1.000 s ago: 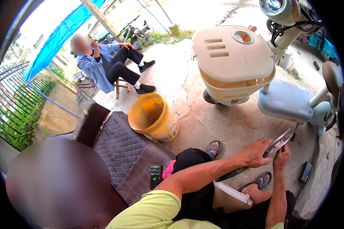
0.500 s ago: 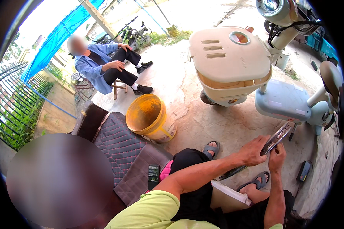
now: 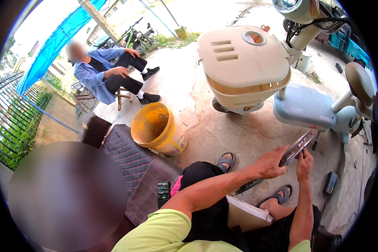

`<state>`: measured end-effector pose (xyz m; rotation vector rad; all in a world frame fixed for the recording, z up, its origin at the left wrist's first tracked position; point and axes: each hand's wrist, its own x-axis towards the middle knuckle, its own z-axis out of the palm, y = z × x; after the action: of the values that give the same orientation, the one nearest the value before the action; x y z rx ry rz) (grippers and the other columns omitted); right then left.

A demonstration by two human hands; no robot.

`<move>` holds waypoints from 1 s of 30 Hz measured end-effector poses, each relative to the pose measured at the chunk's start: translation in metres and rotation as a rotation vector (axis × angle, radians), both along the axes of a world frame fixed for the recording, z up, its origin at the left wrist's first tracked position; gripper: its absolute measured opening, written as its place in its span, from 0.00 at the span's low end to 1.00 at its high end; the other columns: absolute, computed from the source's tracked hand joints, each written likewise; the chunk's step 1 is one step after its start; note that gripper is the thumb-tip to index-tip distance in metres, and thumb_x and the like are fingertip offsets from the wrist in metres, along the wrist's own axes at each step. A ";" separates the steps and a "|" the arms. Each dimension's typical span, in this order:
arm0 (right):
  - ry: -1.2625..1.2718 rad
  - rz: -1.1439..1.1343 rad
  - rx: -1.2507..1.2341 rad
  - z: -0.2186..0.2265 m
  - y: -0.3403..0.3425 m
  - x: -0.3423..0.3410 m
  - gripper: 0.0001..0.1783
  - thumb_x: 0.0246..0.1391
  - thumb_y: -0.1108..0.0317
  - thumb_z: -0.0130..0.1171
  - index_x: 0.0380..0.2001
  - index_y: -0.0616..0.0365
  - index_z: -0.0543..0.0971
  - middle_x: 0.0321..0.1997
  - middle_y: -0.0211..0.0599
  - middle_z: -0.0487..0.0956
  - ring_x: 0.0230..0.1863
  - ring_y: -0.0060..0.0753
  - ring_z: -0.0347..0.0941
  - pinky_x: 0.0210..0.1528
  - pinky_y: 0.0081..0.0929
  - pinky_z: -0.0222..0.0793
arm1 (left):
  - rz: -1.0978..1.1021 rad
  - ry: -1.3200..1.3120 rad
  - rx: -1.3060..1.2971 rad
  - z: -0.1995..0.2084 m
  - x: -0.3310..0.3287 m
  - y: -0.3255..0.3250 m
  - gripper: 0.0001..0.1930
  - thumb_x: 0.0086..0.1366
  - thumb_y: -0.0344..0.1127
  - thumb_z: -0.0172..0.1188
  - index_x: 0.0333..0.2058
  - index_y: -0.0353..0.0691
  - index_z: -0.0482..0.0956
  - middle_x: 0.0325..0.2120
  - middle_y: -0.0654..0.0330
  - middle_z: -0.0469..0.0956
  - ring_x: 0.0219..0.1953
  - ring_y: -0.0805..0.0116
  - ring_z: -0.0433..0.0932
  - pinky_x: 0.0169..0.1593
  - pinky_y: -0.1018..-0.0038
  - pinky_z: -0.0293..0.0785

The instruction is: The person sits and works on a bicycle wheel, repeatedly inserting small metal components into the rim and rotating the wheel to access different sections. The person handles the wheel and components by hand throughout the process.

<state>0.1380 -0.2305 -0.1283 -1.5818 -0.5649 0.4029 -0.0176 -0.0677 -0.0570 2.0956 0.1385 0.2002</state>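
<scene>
My left hand [image 3: 273, 162] is closed on the near end of a shiny, narrow metal part with holes [image 3: 296, 148], which tilts up to the right. Against its lower right side, my right hand [image 3: 305, 163] grips the same part with bent fingers. What kind of part it is cannot be made out. Just beyond its far end is the pale blue body of a scooter [image 3: 302, 107]. Beneath my left forearm lies a dark, long object [image 3: 248, 185], partly hidden. A pale box-like thing with a white rim [image 3: 251, 208] is between my legs.
A beige lidded basket [image 3: 243, 59] is on the scooter's front. At left are a yellow bucket [image 3: 159, 130] and a quilted dark seat [image 3: 128, 155] with a phone-like object [image 3: 163, 191]. A person [image 3: 109, 75] sits on a stool. A black box [image 3: 332, 182] with a cable lies at right.
The whole view has shifted slightly, so the surroundings appear a little further left. Both hands keep their hold on the metal part, with hardly any change in its tilt.
</scene>
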 end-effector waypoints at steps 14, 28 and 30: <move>-0.245 -0.162 -0.025 -0.002 0.011 -0.018 0.08 0.67 0.78 0.53 0.45 0.63 0.81 0.36 0.26 0.79 0.39 0.18 0.71 0.43 0.21 0.70 | -0.017 0.031 -0.012 0.001 -0.001 0.001 0.35 0.57 0.38 0.62 0.62 0.37 0.62 0.52 0.38 0.73 0.54 0.38 0.74 0.58 0.54 0.71; -0.389 -0.090 -0.113 0.034 0.012 -0.031 0.11 0.62 0.81 0.50 0.42 0.67 0.81 0.41 0.43 0.80 0.40 0.39 0.78 0.44 0.30 0.73 | 0.021 -0.013 0.013 0.010 0.002 -0.006 0.42 0.59 0.41 0.62 0.69 0.34 0.54 0.57 0.36 0.68 0.56 0.36 0.72 0.58 0.53 0.72; -0.326 -0.089 -0.123 0.046 0.012 -0.034 0.11 0.62 0.79 0.51 0.42 0.67 0.81 0.42 0.47 0.81 0.41 0.46 0.79 0.45 0.33 0.73 | 0.010 0.004 -0.005 0.014 0.004 -0.006 0.42 0.61 0.41 0.63 0.69 0.34 0.54 0.58 0.36 0.67 0.57 0.35 0.71 0.60 0.53 0.70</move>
<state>0.1042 -0.2183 -0.0821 -1.7983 -0.7254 0.1126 -0.0132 -0.0739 -0.0428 2.0912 0.1514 0.2021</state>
